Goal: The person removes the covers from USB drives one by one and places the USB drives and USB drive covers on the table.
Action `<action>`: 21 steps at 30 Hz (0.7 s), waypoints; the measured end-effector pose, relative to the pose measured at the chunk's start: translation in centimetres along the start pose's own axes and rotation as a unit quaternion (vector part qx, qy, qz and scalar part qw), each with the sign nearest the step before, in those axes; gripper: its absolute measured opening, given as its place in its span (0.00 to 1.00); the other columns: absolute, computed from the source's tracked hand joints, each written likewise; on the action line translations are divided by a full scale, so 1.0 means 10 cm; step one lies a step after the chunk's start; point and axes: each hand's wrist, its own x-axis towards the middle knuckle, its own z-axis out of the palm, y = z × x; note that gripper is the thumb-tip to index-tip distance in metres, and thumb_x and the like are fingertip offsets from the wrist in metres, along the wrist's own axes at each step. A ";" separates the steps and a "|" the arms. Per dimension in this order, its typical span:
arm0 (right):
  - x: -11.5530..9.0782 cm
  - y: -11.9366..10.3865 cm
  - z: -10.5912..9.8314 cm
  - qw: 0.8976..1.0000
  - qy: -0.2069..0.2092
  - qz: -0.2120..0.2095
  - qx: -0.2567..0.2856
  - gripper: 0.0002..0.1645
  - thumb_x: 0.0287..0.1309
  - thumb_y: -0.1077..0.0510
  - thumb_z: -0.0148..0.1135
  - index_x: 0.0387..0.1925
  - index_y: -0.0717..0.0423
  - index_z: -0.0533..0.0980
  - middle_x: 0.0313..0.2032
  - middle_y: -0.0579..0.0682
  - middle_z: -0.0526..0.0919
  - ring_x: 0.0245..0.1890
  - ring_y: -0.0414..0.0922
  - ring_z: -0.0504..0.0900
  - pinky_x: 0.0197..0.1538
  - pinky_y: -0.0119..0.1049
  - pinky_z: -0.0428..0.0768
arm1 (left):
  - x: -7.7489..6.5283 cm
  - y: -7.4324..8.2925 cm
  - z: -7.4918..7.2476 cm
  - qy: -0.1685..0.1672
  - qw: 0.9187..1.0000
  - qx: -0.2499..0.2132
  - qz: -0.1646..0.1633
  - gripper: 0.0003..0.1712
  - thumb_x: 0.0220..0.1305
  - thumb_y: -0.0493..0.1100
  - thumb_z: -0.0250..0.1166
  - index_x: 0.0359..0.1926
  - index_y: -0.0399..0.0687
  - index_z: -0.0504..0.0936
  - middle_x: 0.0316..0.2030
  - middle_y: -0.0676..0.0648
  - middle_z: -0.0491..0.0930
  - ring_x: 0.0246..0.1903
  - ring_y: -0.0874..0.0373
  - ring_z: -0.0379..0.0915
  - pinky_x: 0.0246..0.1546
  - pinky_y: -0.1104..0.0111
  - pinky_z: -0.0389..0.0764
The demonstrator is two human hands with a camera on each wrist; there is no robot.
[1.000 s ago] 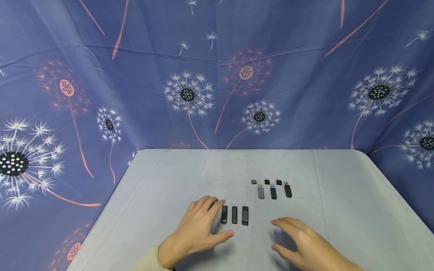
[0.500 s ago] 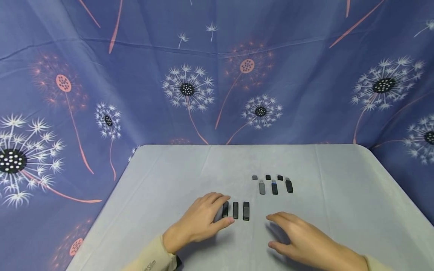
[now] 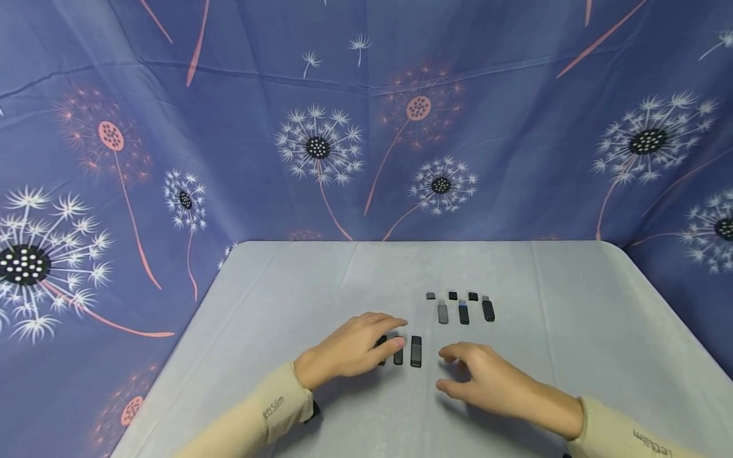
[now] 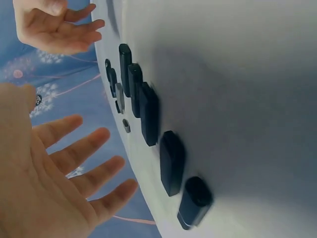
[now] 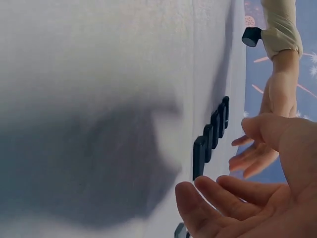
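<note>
Step in hand: judged to be the reach toward a row of five dark USB sticks [image 4: 149,114]. The row stands side by side near the middle of the desk [image 3: 298,273], well in from the far edge; all five appear capped. The left hand [image 3: 356,346] hangs above the row's left part, palm down, its grip spread and holding nothing. The right hand [image 3: 483,378] is just to the right of the row; its grip is slightly bent, thumb apart from the fingers, and likewise holds nothing. Three uncapped sticks [image 3: 463,312] lie farther toward the far right corner, connectors toward the far edge, with three loose caps [image 3: 453,296] just beyond them. The next move, if a stick is to be lifted, likely calls for the rightmost stick [image 3: 416,352] of the row, which is within reach of both hands: lower the fingers, pinch it by its long sides, and avoid nudging its closely set neighbour. Removing a cap would presumably need one hand on the body, the other on the cap.
</note>
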 end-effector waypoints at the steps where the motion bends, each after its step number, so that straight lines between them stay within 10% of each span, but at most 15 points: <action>1: 0.02 0.00 0.00 1.000 -0.004 0.005 0.013 0.31 0.59 0.45 0.75 0.53 0.65 0.82 0.47 0.52 0.87 0.42 0.46 0.86 0.43 0.41 0.86 | 0.03 0.00 0.01 0.000 1.000 0.001 0.005 0.32 0.83 0.62 0.40 0.71 0.53 0.75 0.64 0.51 0.79 0.66 0.54 0.75 0.67 0.56 0.75; 21: 0.35 0.02 0.20 0.997 0.015 0.017 0.073 0.08 0.61 0.55 0.70 0.33 0.56 0.83 0.21 0.38 0.81 0.16 0.33 0.75 0.24 0.29 0.75 | 0.47 0.02 0.14 -0.022 0.997 0.061 0.040 0.14 0.76 0.44 0.62 0.56 0.50 0.87 0.51 0.52 0.86 0.52 0.61 0.82 0.57 0.70 0.80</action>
